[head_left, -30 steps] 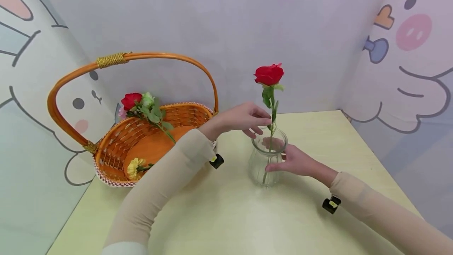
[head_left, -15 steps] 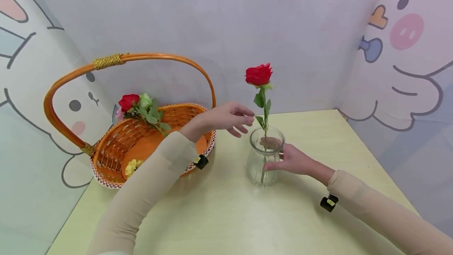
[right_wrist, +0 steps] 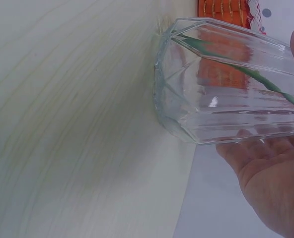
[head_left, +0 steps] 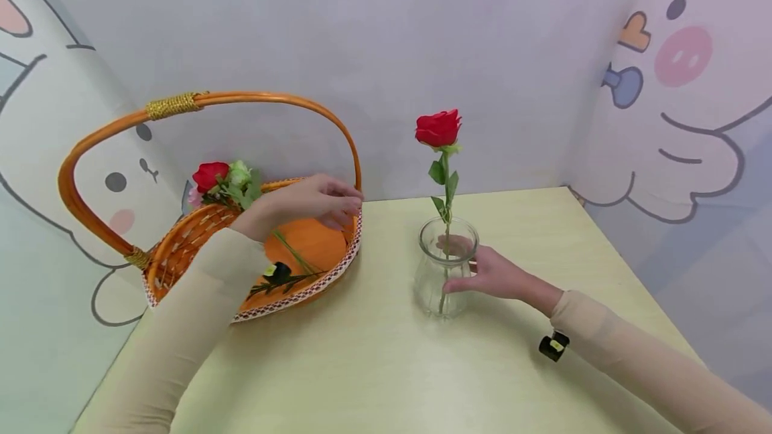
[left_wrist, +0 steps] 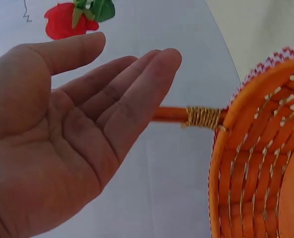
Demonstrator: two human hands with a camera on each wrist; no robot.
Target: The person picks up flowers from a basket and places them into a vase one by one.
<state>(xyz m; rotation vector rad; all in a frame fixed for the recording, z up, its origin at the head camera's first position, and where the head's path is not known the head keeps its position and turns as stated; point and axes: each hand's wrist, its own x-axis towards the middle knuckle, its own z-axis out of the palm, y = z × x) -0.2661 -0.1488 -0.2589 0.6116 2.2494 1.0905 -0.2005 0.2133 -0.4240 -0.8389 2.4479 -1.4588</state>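
My left hand [head_left: 310, 198] hovers above the right part of an orange wicker basket [head_left: 187, 243], its fingers loosely extended and holding nothing. The left wrist view shows its bare palm beside the basket's handle [left_wrist: 173, 114]. My right hand [head_left: 497, 274] holds a clear glass vase [head_left: 427, 276] from the right side, thumb in front and fingers behind. A red rose [head_left: 438, 129] stands upright in that vase, its green stem [right_wrist: 256, 75] visible through the glass. Inside the basket, another red rose [head_left: 210, 176], a pale green flower [head_left: 239, 173] and a pink bloom [head_left: 195, 196] lean on the back rim.
Green stems [head_left: 292, 281] lie on the basket floor near its front; my left forearm covers their other end. The basket handle arches high over the basket. Behind the pale wooden table [head_left: 386, 367] hangs a light cloth backdrop [head_left: 386, 72] with cartoon animals at both sides.
My left hand has let go of the rose in the vase and moved left, over the basket. My right hand stays on the vase. The left forearm now covers the yellow flower.
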